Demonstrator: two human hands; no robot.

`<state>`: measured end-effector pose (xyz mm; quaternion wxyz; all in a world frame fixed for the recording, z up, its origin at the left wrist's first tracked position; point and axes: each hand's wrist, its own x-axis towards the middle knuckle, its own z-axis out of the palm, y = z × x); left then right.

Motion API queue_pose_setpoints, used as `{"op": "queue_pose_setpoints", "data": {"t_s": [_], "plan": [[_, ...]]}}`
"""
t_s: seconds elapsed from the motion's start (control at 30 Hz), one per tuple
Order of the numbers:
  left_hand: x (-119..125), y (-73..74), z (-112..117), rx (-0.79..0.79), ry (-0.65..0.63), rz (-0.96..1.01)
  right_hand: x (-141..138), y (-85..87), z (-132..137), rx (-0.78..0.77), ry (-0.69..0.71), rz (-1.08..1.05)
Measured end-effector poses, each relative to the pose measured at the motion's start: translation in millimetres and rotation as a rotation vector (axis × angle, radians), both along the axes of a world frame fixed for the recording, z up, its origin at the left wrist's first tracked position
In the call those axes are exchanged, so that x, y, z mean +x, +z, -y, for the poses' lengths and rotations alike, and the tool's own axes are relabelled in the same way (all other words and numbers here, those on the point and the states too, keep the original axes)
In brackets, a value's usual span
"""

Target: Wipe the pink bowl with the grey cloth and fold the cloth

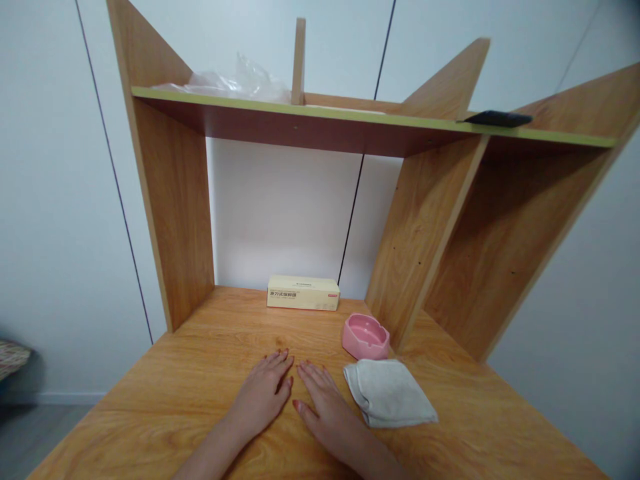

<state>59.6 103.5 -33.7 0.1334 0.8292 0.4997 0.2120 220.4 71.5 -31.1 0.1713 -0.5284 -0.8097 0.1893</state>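
Left hand (263, 393) toward 7 o'clock, right hand (327, 407) near 6 o'clock: both bare, slim, with slender, tapering fingers (313, 380). Nails (297, 404) painted reddish orange (right thumb's shows plainest), same shade on both hands; exact nail shape too small to tell. Left wrist (237, 425) narrow, running into bare left forearm (210, 453) at 7 o'clock. Bare right forearm (373, 457) between 5 and 6 o'clock, outline smooth, cut off by lower edge of view.
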Motion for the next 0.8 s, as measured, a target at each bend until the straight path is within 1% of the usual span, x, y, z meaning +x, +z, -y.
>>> {"op": "queue_pose_setpoints", "data": {"t_s": [0.37, 0.6, 0.8], "plan": [[0.0, -0.7, -0.6, -0.006, 0.000, 0.000, -0.1, 1.0, -0.2, -0.002, 0.006, 0.012], [0.9, 2.6, 0.5, -0.031, -0.006, -0.014, -0.5, 2.2, 0.3, -0.007, 0.003, 0.026], [-0.1, -1.1, -0.5, -0.012, -0.016, 0.010, -0.3, 0.3, 0.3, 0.000, -0.001, 0.017]]}}
